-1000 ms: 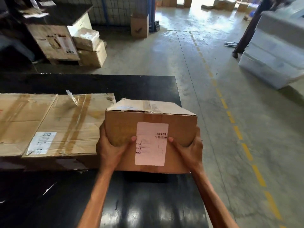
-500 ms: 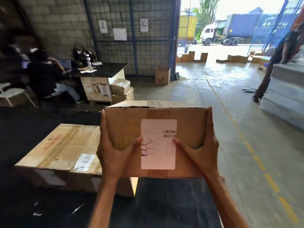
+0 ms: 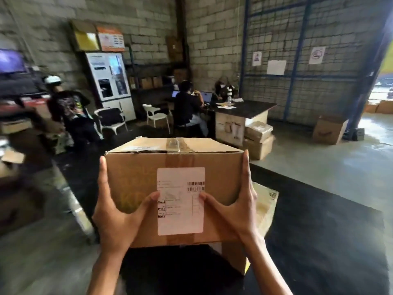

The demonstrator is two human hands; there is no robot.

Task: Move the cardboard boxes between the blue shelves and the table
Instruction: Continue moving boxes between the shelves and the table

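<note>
I hold a taped cardboard box [image 3: 136,177] with a white barcode label up in front of me, off the black table [image 3: 319,231]. My left hand [image 3: 114,218] grips its left side and lower front, thumb on the label. My right hand [image 3: 236,209] clasps the right side, thumb on the label too. A flat cardboard box [image 3: 265,205] lies on the table, mostly hidden behind the held one. No blue shelves are in view.
A person in dark clothes [image 3: 70,116] walks at the left. Two people sit at a desk [image 3: 244,111] ahead, with stacked boxes [image 3: 257,139] beside it. Another box [image 3: 328,129] stands by the blue wire fence [image 3: 297,60]. White chairs [image 3: 156,117] stand mid-room.
I have lifted the box off the table and turned to the left; the view swung from the table and floor to the far wall. The flat box now lies behind the held one.
</note>
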